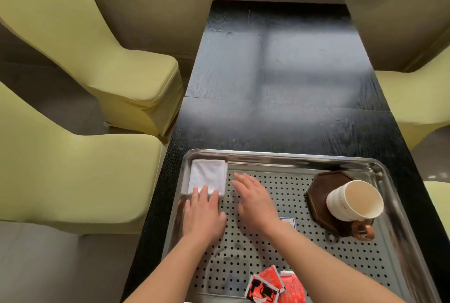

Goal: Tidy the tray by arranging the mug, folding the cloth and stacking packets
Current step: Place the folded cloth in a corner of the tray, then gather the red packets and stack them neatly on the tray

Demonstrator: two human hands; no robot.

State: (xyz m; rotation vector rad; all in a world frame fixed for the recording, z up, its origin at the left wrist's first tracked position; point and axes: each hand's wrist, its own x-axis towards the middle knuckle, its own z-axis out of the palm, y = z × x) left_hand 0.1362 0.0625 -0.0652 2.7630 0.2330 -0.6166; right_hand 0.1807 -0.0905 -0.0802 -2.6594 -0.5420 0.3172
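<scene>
Grip slack, fingers straight: left hand [204,212] touches the near edge of the folded cloth [208,175], right hand [255,201] beside it.

A long black wood-grain table [280,71] runs from the middle of the view up toward 12 o'clock, its glossy top showing pale reflections. Four yellow-green fabric-covered chairs stand beside it: one at 10 o'clock [109,59], one at 8 o'clock [60,169], one at 3 o'clock [418,98], and the edge of another at 4 o'clock [440,200]. A dark brown octagonal coaster [321,188] lies at 4 o'clock, and a small blue-edged white card [289,222] at 5 o'clock. Grey floor [36,266] shows at 7 o'clock.
</scene>
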